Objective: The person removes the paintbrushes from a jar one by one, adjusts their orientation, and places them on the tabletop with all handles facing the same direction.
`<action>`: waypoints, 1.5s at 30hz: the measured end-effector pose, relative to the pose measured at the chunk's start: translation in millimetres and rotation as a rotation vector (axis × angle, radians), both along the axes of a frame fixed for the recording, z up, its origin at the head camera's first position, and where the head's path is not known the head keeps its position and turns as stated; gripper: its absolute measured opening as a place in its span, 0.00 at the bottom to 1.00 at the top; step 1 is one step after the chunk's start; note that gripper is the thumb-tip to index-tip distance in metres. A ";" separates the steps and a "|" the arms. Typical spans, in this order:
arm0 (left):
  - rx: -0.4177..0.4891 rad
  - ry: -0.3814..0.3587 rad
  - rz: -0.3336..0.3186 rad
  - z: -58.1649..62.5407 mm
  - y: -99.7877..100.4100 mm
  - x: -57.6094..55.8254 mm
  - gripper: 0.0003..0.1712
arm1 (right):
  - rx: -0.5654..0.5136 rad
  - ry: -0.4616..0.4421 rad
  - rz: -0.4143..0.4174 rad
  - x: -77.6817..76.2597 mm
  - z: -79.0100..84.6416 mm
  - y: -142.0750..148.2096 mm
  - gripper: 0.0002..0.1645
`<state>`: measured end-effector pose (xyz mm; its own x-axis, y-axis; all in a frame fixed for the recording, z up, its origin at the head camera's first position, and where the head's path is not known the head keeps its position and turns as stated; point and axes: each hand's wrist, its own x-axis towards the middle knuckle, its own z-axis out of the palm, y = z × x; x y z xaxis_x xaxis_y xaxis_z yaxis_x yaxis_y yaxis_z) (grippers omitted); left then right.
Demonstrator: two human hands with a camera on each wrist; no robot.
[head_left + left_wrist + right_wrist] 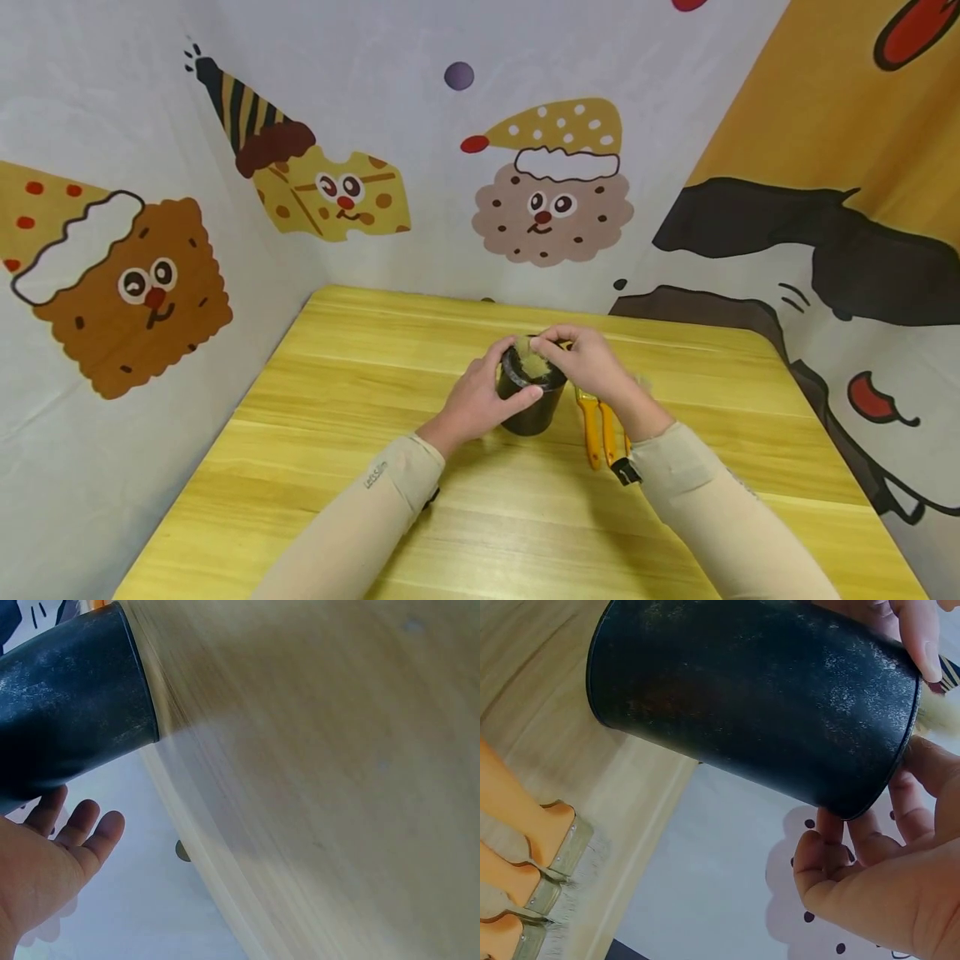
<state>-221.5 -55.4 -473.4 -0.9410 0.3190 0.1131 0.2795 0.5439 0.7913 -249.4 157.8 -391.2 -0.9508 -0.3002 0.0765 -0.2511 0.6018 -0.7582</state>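
Note:
A black cylindrical cup [531, 414] stands over the table, tilted slightly, with yellowish fuzzy material [534, 364] in its mouth. My left hand [480, 398] grips the cup near its rim, thumb at the front and fingers round the far side. In the left wrist view, fingers of the left hand [56, 859] curl beside the black wall. Over the mouth, my right hand [588, 360] pinches at the fuzzy material. In the right wrist view, the right hand's [885, 862] thumb and bent fingers lie close about the rim; the exact contact is partly hidden.
Several paintbrushes [590, 433] with orange handles lie on the wooden table [315, 392], right of the cup and partly under the right forearm. Their pale bristles show in the right wrist view. A cloth wall [420, 275] printed with cartoons borders the table's far and left sides.

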 end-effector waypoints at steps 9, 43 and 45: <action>-0.002 0.001 0.000 0.7 0.1 0.0 0.54 | -0.032 0.004 -0.039 2.0 15.4 3.3 0.19; 0.021 -0.006 0.021 0.8 1.2 2.3 0.52 | -0.058 0.030 -0.362 34.1 86.7 138.9 0.29; 0.024 0.002 0.015 0.9 1.3 1.7 0.52 | 0.044 -0.024 -0.391 36.5 72.5 156.3 0.37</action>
